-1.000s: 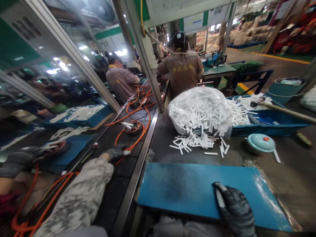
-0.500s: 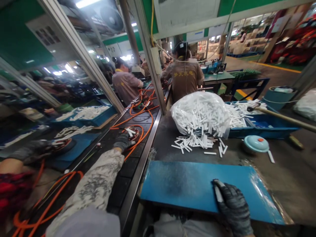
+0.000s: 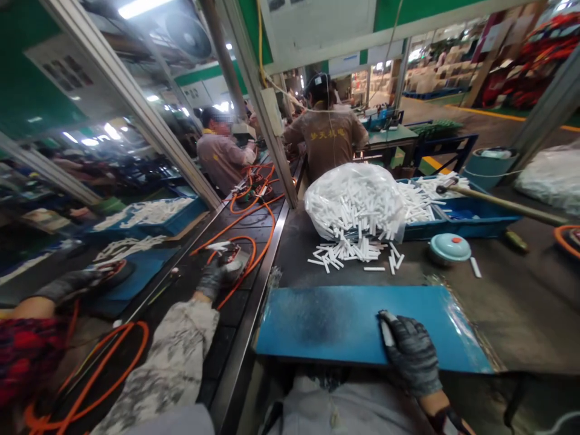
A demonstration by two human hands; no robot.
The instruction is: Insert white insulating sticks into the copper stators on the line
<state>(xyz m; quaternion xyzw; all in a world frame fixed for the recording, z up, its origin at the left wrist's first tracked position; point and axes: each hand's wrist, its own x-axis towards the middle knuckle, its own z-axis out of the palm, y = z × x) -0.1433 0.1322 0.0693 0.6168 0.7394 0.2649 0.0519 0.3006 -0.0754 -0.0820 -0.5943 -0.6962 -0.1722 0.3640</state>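
Observation:
My left hand (image 3: 212, 278), in a dark grey glove, reaches across to the black conveyor belt. Its fingers are closed around the edge of a round motor part (image 3: 235, 261) with an orange cable; blur hides the fingertips. White pieces (image 3: 220, 246) stick out at the top of this part. On the blue board (image 3: 317, 320) in front of me rests my right hand (image 3: 410, 347), gloved too, palm down with curled fingers. Along its thumb side shows a pale strip that looks like a white tube (image 3: 386, 332). Loose white tubes (image 3: 333, 257) lie beyond the board.
A clear bag (image 3: 356, 199) spills white tubes beside a blue bin (image 3: 480, 225). A lidded turquoise bowl (image 3: 450, 248) and a long-handled tool (image 3: 512, 204) are at right. At left, another person's gloved hand (image 3: 72, 284) works by a blue mat. Orange cables (image 3: 272, 220) run along the belt.
The view has shifted. My left hand has turned the motor part, which now shows a greyer side. My right hand stays on the blue board in much the same pose.

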